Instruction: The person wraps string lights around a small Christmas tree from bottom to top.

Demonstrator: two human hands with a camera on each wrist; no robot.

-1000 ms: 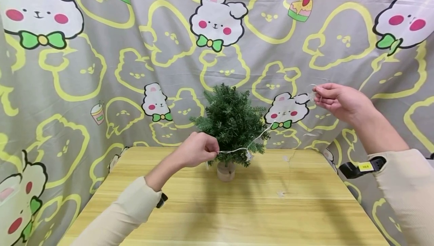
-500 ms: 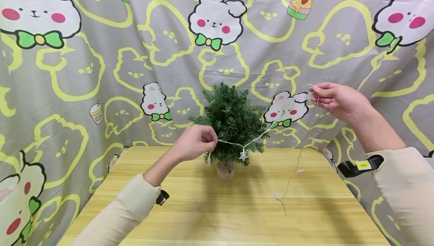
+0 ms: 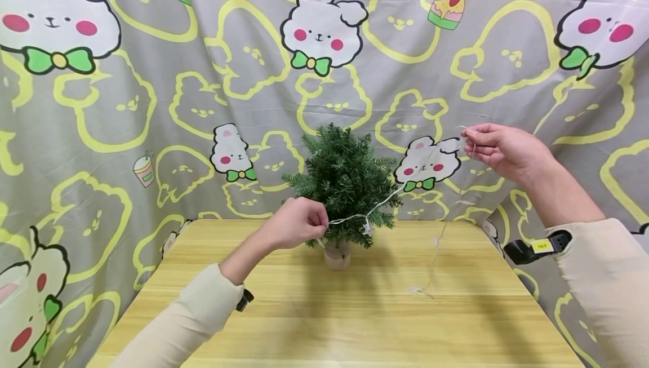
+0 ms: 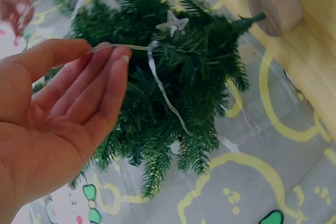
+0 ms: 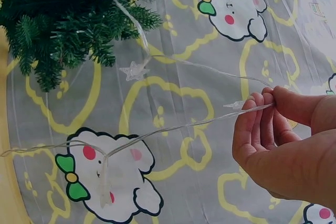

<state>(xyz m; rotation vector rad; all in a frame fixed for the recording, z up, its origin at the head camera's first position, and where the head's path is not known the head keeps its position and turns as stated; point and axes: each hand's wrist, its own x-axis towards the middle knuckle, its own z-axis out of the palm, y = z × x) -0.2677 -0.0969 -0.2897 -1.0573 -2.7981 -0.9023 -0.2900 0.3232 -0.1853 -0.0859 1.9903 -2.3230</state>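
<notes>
A small green artificial Christmas tree [image 3: 350, 179] stands upright on its round wooden base [image 3: 337, 256]. A string of lights [image 3: 375, 208] with clear star-shaped bulbs runs across its front. My left hand [image 3: 299, 223] pinches the wire between thumb and fingertips at the tree's lower left. In the left wrist view a star bulb [image 4: 172, 23] lies against the branches near the pinched wire. Off to the tree's right, my raised right hand [image 3: 509, 151] pinches the same string. In the right wrist view one star bulb [image 5: 134, 71] hangs between tree and hand; a loose length trails from the fingers.
The tree rests near the back of a wooden table [image 3: 284, 311]. The string's trailing end, with a star bulb [image 3: 417, 289], reaches down toward the tabletop at right. A grey curtain [image 3: 274, 109] with rabbit prints hangs right behind the table.
My left hand dips slightly, after a small rise half a second ago. The trailing string under my right hand swings, while that hand stays nearly still.
</notes>
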